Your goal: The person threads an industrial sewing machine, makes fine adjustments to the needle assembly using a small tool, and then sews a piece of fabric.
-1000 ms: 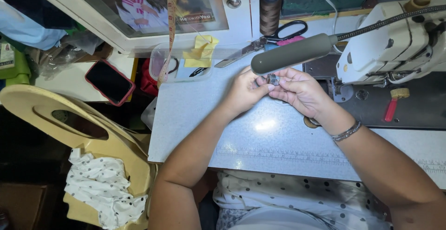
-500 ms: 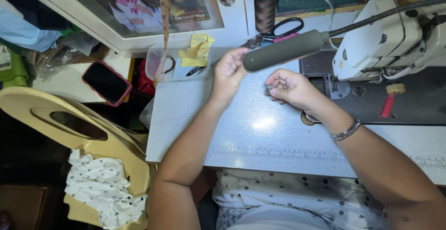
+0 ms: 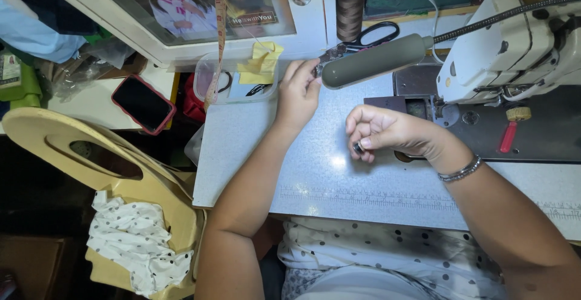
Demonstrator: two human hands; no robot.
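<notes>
Bare forearms, no sleeves in view; left hand (image 3: 298,94) without rings or bands; right hand (image 3: 387,131) likewise ringless; thin silver-toned bracelet (image 3: 460,170) of small beaded links circling the right wrist; white garment with dark polka dots (image 3: 387,251) covering the lap.

Bare tabletop (image 3: 339,185) lies open near the hands; lamp head (image 3: 375,62), scissors (image 3: 363,39) and sewing machine (image 3: 514,52) crowd the far edge.

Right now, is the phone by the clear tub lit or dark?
Dark: the red-cased phone lies face up left of the clear tub, its screen plain black.
</notes>
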